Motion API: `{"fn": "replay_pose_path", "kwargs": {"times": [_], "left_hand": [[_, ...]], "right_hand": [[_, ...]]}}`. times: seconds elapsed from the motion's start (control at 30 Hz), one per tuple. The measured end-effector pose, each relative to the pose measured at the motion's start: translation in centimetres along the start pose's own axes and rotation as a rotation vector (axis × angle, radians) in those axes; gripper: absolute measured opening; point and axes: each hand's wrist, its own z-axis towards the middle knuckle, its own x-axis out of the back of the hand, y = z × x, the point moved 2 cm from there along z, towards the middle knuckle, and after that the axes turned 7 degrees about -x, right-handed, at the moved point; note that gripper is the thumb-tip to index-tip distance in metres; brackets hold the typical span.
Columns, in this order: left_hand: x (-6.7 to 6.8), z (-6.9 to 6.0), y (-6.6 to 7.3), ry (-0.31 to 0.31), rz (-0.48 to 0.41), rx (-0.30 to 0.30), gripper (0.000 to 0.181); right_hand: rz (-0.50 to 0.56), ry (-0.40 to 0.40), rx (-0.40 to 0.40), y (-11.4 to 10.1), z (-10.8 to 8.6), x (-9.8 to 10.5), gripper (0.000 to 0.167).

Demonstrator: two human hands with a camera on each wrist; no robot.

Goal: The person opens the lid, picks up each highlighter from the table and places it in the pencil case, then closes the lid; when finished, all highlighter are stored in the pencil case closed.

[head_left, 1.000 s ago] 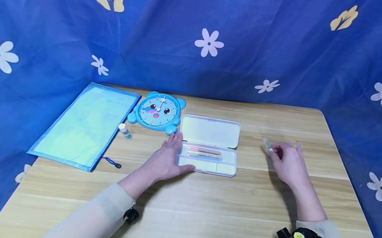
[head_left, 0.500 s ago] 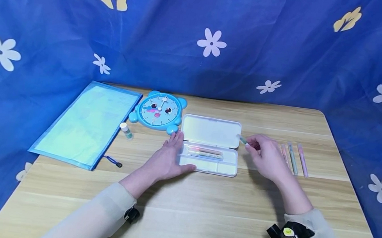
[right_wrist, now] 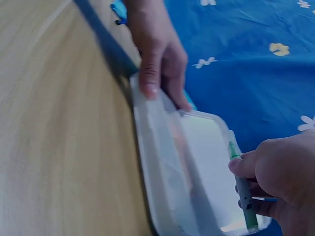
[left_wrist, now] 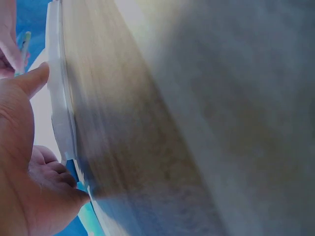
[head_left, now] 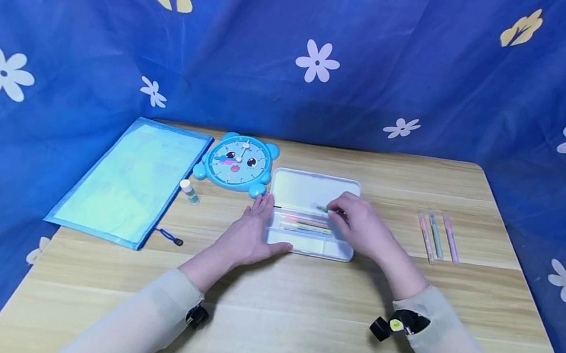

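Note:
A white pencil case (head_left: 313, 190) lies with its lid folded back on the table, and a few slim pens (head_left: 306, 226) rest in its rear compartment. At its left end, my left hand (head_left: 247, 233) holds the case, the thumb along the front edge and the fingers by the left side. My right hand (head_left: 363, 226) is over the right part of the case, pinching a green marker (right_wrist: 244, 194) between thumb and fingers. In the head view only a short end of that marker shows; the right wrist view shows most of it.
Pink (head_left: 426, 237), blue-green (head_left: 436, 236) and purple (head_left: 451, 237) markers lie at the right. Left of the case are a blue toy clock (head_left: 237, 162), a small white-capped bottle (head_left: 189, 191) and a blue zip folder (head_left: 128, 179). A blue flowered cloth (head_left: 252, 80) hangs behind.
My right hand has carried the green marker leftward from the right side of the table to over the case, uncovering the three markers at the right. My left hand has stayed at the case.

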Motion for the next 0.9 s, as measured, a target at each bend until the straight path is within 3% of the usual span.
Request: {"fn": "replay_pose_path", "kwargs": {"times": [0.33, 0.9], "left_hand": [[-0.1, 0.1, 0.2, -0.003, 0.010, -0.004, 0.128], [-0.2, 0.0, 0.0, 0.007, 0.027, -0.024, 0.126]], "right_hand": [[-0.098, -0.101, 0.039, -0.7, 1.3, -3.1, 0.011], [-0.101, -0.058, 0.070, -1.3, 2.3, -5.4, 0.014]]}}
